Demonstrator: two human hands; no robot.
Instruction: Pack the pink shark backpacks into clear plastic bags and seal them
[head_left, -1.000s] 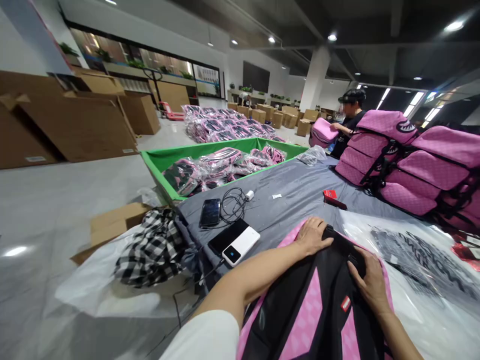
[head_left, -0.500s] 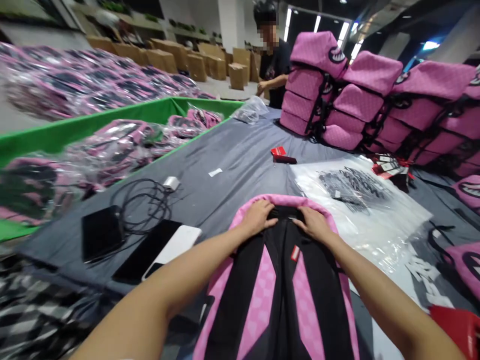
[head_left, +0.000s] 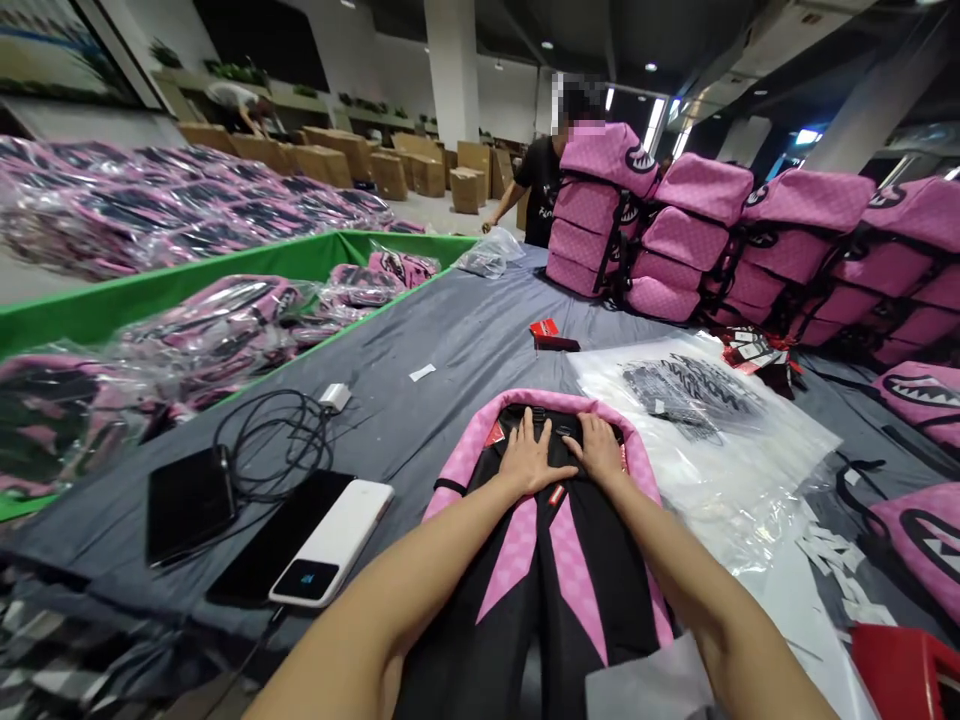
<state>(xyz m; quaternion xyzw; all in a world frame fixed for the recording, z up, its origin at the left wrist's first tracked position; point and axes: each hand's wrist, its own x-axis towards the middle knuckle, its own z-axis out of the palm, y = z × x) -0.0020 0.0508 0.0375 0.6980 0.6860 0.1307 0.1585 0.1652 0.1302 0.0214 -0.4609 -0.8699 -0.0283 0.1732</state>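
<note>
Slippage worries us: our left hand and right hand lie open, flat on the backpack, which could skid toward the bags.

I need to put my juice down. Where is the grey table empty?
Bare grey cloth stretches between the cable coil and the pink backpack, up to the red box. The right side is crowded with plastic bags; the near left with a phone and power bank.
</note>
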